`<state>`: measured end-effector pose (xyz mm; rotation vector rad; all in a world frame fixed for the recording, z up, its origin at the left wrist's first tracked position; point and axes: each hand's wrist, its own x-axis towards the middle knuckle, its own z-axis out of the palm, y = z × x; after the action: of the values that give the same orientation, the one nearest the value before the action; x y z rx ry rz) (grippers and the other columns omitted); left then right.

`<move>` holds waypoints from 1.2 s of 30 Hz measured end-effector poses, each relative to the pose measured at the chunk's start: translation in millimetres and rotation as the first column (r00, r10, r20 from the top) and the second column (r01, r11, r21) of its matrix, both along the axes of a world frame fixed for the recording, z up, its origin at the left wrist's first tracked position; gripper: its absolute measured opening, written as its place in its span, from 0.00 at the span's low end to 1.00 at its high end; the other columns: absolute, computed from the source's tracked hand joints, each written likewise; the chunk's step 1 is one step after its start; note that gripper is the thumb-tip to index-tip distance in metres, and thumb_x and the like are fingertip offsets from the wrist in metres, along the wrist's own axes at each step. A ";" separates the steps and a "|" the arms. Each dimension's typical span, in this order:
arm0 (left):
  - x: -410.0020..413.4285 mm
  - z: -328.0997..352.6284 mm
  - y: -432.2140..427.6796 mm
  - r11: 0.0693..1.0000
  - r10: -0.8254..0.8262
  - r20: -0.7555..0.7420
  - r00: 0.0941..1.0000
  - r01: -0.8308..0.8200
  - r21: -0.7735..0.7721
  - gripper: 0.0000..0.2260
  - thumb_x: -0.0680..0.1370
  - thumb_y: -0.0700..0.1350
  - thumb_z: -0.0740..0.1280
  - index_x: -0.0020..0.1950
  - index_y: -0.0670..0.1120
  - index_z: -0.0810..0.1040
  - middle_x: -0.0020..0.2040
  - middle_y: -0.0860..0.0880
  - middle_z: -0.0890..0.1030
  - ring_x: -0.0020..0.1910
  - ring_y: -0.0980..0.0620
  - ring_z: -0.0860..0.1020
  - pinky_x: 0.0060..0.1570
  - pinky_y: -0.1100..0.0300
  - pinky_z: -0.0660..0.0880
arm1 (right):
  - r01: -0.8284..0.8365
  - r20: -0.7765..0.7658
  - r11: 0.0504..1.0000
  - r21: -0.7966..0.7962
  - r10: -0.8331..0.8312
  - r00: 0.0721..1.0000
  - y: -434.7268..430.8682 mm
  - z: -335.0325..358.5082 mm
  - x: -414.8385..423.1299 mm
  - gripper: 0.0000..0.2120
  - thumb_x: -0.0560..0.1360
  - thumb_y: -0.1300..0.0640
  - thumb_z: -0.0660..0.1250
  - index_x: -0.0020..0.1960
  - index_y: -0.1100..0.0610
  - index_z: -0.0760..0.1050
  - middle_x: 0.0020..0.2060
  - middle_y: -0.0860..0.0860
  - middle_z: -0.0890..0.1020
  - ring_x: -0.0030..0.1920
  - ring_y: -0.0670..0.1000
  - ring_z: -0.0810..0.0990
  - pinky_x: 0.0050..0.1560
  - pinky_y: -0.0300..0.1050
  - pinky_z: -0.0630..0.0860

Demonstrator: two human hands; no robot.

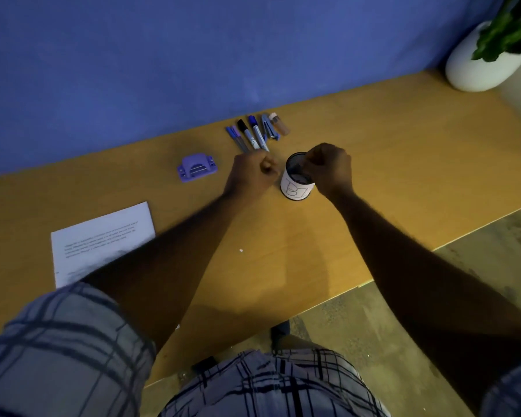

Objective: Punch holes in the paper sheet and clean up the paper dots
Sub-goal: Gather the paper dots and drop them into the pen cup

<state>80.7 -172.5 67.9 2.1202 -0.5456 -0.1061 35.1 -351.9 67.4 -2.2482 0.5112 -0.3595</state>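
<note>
A small round bin (295,186) with a white label stands on the wooden desk (403,176). My right hand (328,168) hovers at its open rim, fingers pinched together over the opening; whatever they pinch is too small to see. My left hand (253,173) is curled into a loose fist just left of the bin, contents hidden. A purple hole punch (196,169) sits further left. The printed paper sheet (103,239) lies at the near left, partly under my left forearm. One white paper dot (241,250) lies on the desk between my arms.
Several markers and pens (250,135), a small stapler (268,127) and a brownish tube (278,123) lie in a row behind the bin. A white plant pot (481,64) stands at the far right corner. A blue wall backs the desk.
</note>
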 end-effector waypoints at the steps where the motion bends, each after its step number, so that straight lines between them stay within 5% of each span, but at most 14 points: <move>1: 6.7 4.3 -9.4 1.000 -0.009 0.018 1.000 0.009 -0.002 0.07 0.72 0.36 0.71 0.50 0.39 0.81 0.43 0.50 0.82 0.42 0.57 0.78 0.43 0.72 0.74 | -0.041 -0.028 0.997 -0.071 0.039 0.999 -6.5 1.7 4.1 0.05 0.68 0.63 0.70 0.44 0.58 0.82 0.38 0.52 0.83 0.37 0.49 0.78 0.34 0.33 0.73; 4: 25.0 5.5 -32.2 0.998 -0.046 0.014 0.999 0.045 0.041 0.10 0.74 0.36 0.69 0.54 0.40 0.80 0.49 0.45 0.84 0.46 0.57 0.79 0.48 0.65 0.78 | -0.161 -0.151 0.967 -0.197 0.133 0.980 -22.3 2.7 12.8 0.08 0.71 0.60 0.68 0.48 0.57 0.83 0.45 0.56 0.86 0.44 0.55 0.83 0.45 0.48 0.80; 8: 34.9 -1.2 -47.5 0.987 -0.111 -0.029 0.993 0.114 0.117 0.11 0.76 0.36 0.66 0.58 0.41 0.78 0.54 0.46 0.83 0.51 0.54 0.81 0.50 0.61 0.79 | -0.227 -0.194 0.942 -0.247 0.182 0.964 -32.1 3.7 15.7 0.08 0.73 0.60 0.66 0.47 0.58 0.84 0.45 0.56 0.86 0.45 0.56 0.83 0.45 0.53 0.80; 15: 36.0 -8.9 -64.0 0.993 -0.060 -0.067 0.996 0.066 0.094 0.10 0.71 0.39 0.72 0.52 0.45 0.80 0.42 0.50 0.84 0.43 0.57 0.82 0.46 0.58 0.80 | -0.192 -0.223 0.968 -0.162 0.153 0.963 -40.8 -2.8 14.5 0.07 0.71 0.62 0.69 0.47 0.57 0.84 0.45 0.54 0.85 0.44 0.53 0.82 0.45 0.50 0.81; 19: 34.2 -7.6 -57.1 0.994 -0.092 -0.125 0.988 0.098 0.044 0.10 0.75 0.40 0.69 0.56 0.43 0.80 0.49 0.49 0.83 0.47 0.57 0.80 0.46 0.67 0.76 | -0.245 -0.193 0.964 -0.099 0.223 0.955 -44.8 -4.1 10.7 0.13 0.71 0.71 0.63 0.49 0.61 0.83 0.46 0.56 0.85 0.44 0.51 0.81 0.47 0.47 0.80; 23: 31.7 -9.6 -38.7 0.994 -0.104 -0.305 0.947 0.089 -0.063 0.11 0.76 0.42 0.68 0.58 0.44 0.80 0.52 0.48 0.83 0.51 0.56 0.80 0.47 0.66 0.77 | -0.088 -0.122 0.951 0.295 0.129 0.984 -37.5 4.9 2.4 0.14 0.72 0.75 0.61 0.52 0.66 0.80 0.43 0.59 0.83 0.32 0.40 0.80 0.32 0.33 0.75; 26: 23.2 -10.3 -21.2 0.966 -0.121 -0.574 0.810 -0.038 -0.257 0.06 0.79 0.41 0.65 0.54 0.44 0.80 0.47 0.46 0.84 0.46 0.52 0.82 0.41 0.63 0.77 | 0.002 -0.074 0.836 0.548 0.046 0.996 -28.4 9.9 -9.3 0.14 0.74 0.75 0.59 0.55 0.66 0.78 0.43 0.56 0.84 0.31 0.43 0.81 0.27 0.36 0.69; 29: 13.1 -14.3 1.1 0.945 -0.121 -0.642 0.757 -0.110 -0.307 0.05 0.79 0.41 0.64 0.50 0.46 0.80 0.44 0.47 0.84 0.43 0.52 0.83 0.43 0.57 0.76 | -0.015 -0.033 0.742 0.671 0.050 0.998 -19.1 2.6 -21.8 0.13 0.75 0.73 0.60 0.53 0.62 0.78 0.45 0.56 0.84 0.35 0.47 0.81 0.29 0.37 0.69; 36: -19.2 -49.8 65.0 0.992 0.043 -0.510 0.859 -0.097 -0.079 0.11 0.75 0.48 0.71 0.41 0.41 0.82 0.33 0.49 0.81 0.31 0.58 0.75 0.36 0.62 0.73 | -0.095 -0.174 0.872 0.480 0.201 0.964 41.3 -35.1 -46.9 0.05 0.74 0.66 0.71 0.49 0.66 0.81 0.35 0.50 0.81 0.30 0.41 0.78 0.30 0.33 0.71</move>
<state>61.5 -107.5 18.1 1.9025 -0.1517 -0.5683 -11.8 -310.6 32.3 -1.8415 0.4737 0.0926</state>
